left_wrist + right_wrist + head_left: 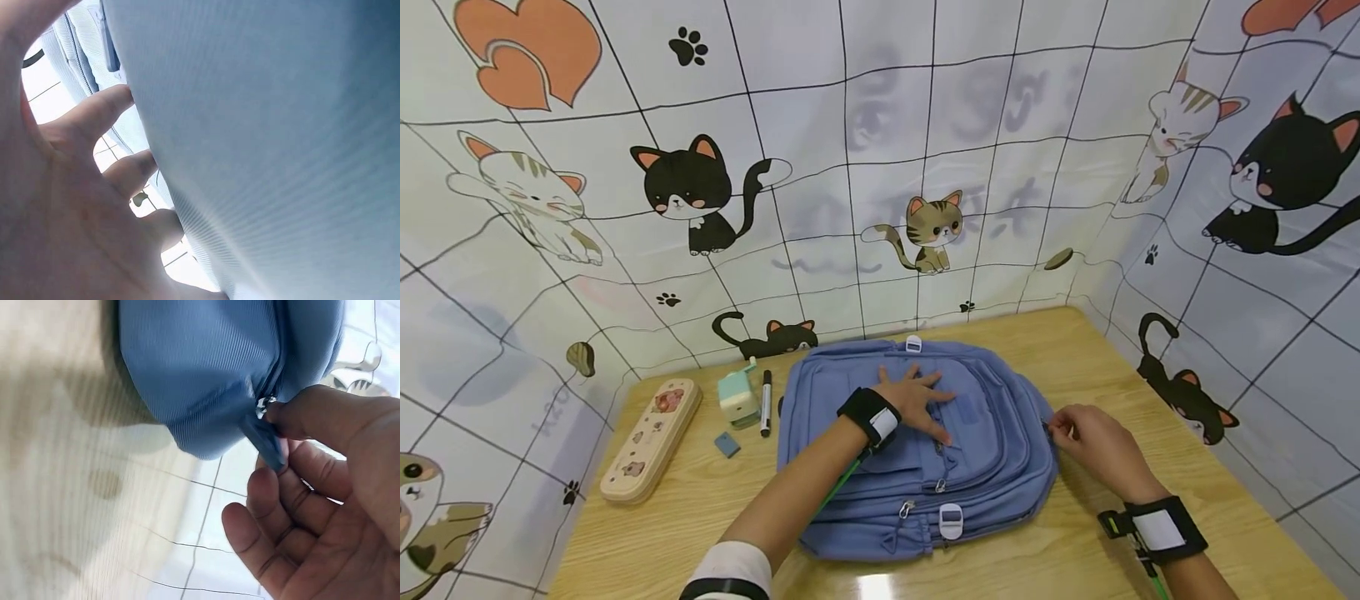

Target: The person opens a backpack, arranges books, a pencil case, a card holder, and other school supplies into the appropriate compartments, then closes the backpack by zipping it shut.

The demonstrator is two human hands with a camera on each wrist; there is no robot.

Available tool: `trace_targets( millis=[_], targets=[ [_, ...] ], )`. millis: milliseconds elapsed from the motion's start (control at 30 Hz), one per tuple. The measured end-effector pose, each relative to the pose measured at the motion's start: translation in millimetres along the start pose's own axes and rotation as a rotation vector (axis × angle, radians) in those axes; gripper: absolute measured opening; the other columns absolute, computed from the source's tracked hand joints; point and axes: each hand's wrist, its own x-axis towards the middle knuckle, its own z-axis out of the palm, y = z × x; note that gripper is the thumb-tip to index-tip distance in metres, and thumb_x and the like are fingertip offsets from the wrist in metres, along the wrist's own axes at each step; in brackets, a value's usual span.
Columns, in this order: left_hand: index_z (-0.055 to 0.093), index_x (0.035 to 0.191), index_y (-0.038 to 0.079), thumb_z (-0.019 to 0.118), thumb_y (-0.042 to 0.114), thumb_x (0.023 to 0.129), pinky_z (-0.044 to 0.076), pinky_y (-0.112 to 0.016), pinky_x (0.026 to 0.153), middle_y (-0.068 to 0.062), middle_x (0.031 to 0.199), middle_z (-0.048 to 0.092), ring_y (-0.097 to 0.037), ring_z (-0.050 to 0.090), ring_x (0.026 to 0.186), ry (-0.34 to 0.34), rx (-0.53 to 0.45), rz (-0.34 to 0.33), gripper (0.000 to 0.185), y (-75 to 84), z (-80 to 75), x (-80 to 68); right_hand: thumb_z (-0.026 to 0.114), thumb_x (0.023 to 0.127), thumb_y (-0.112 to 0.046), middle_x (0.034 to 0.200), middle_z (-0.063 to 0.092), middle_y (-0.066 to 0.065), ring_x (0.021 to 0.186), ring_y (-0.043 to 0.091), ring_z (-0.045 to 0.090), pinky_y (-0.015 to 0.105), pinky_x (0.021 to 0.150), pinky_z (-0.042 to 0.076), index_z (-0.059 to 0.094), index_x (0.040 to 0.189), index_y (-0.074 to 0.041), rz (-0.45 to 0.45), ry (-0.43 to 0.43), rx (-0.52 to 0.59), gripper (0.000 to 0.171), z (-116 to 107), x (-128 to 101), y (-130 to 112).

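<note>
Lying flat, the blue backpack [917,450] runs lengthwise toward the wall; the left hand [917,400] presses it with fingers spread, while the right hand [1093,446] pinches its zipper pull [265,440].

I see a light wooden counter [1150,367] boxed in far, left and right by white gridded sheets [880,167] printed with cartoon cats.
</note>
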Motion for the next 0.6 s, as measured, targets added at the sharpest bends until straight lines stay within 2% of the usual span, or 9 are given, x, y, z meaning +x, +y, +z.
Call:
trace_targets(
  millis=[167,333,433,600],
  targets=[
    [0.036,0.164,0.049,0.07,0.077,0.088,-0.001,-0.082,0.124,0.011,0.18,0.012,-0.031,-0.002,0.169,-0.004,-0.012,-0.006,0.088,-1.7,1.7,1.7,0.074,0.095,-0.011,0.083,0.064,-0.001,0.07,0.01,0.051,0.025,0.057,0.041,0.072,0.089,-0.012,0.019,0.018,-0.042,0.007,-1.3,-23.4,-12.7],
    [0.036,0.164,0.048,0.07,0.076,0.089,0.001,-0.083,0.123,0.01,0.18,0.013,-0.032,-0.001,0.168,0.001,-0.01,0.003,0.087,-1.2,-2.1,-1.2,0.075,0.093,-0.01,0.082,0.063,-0.004,0.069,0.007,0.049,0.024,0.057,0.041,0.071,0.087,-0.016,0.031,-0.013,-0.054,0.01,-4.9,-39.5,-24.1],
    [0.036,0.164,0.047,0.07,0.076,0.089,0.001,-0.083,0.123,0.009,0.18,0.013,-0.033,0.0,0.168,0.005,-0.011,0.005,0.087,-0.4,-3.3,-1.4,0.076,0.093,-0.009,0.081,0.063,-0.007,0.068,0.005,0.049,0.024,0.057,0.041,0.073,0.087,-0.017,0.053,-0.091,-0.037,0.011,-9.5,-48.4,-29.8],
    [0.035,0.165,0.047,0.069,0.077,0.088,0.0,-0.083,0.123,0.01,0.18,0.012,-0.033,-0.001,0.168,-0.002,-0.013,0.006,0.089,-1.0,-1.4,0.8,0.075,0.094,-0.008,0.078,0.061,-0.01,0.066,0.001,0.048,0.023,0.058,0.041,0.074,0.088,-0.017,0.097,-0.293,0.045,0.011,-11.1,-65.0,-37.4]
  ],
)
